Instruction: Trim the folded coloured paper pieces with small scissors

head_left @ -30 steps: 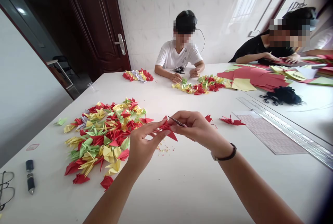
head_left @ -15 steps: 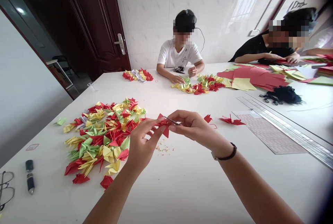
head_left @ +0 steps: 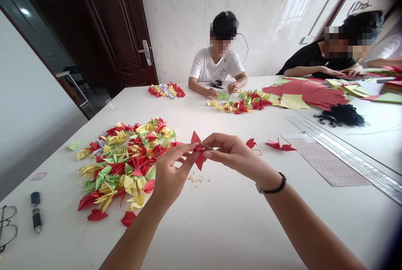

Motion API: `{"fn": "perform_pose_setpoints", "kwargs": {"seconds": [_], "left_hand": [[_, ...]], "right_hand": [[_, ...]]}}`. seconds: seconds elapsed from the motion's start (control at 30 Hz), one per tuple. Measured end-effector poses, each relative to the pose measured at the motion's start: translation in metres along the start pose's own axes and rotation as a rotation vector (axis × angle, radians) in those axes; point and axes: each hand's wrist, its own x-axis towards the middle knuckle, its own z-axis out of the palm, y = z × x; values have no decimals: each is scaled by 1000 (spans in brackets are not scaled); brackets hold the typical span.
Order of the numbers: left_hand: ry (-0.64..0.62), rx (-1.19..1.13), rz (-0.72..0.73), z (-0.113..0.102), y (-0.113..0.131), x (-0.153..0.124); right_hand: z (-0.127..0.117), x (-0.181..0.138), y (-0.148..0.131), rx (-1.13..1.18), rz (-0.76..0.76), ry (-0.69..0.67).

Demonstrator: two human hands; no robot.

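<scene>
In the middle of the head view, my left hand (head_left: 171,171) is closed, with thumb and fingers pinching a red folded paper crane (head_left: 199,162). The crane's two wings stand out above and below my fingertips. My right hand (head_left: 230,153) is also closed, gripping a thin dark pointed tool (head_left: 207,146) whose exact kind I cannot make out. Its tip lies against the crane's middle. Fingers hide part of both the crane and the tool. Tiny coloured paper scraps (head_left: 197,179) are scattered on the white table (head_left: 213,228) below my hands.
A big heap of red, yellow and green paper cranes (head_left: 125,165) is at the left. Two red pieces, including a crane (head_left: 280,145), lie to the right near a long clear ruler (head_left: 345,148). Black thread (head_left: 342,115) lies behind. Co-workers sit across the table.
The crane's wings have spread wider above and below my fingers. The tool has shifted slightly at the crane's middle. The opposite co-worker's hand has drawn back towards the body.
</scene>
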Motion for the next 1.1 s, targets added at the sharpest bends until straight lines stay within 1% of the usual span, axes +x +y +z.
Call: {"fn": "perform_pose_setpoints", "kwargs": {"seconds": [0.07,0.23,0.4,0.77,0.93,1.1], "left_hand": [[28,-11,-1,1,1,0],[12,-16,-28,1,2,0],[10,-30,-23,1,1,0],[-7,5,-14,0,2,0],[34,13,-9,1,2,0],[54,-1,-16,0,3,-1]], "right_hand": [[0,0,0,-4,8,-2],[0,0,-1,8,8,-14],[0,0,-1,9,3,-20],[-1,0,-1,-67,17,46],[-2,0,-3,-82,9,66],[-2,0,-3,-93,23,29]]}}
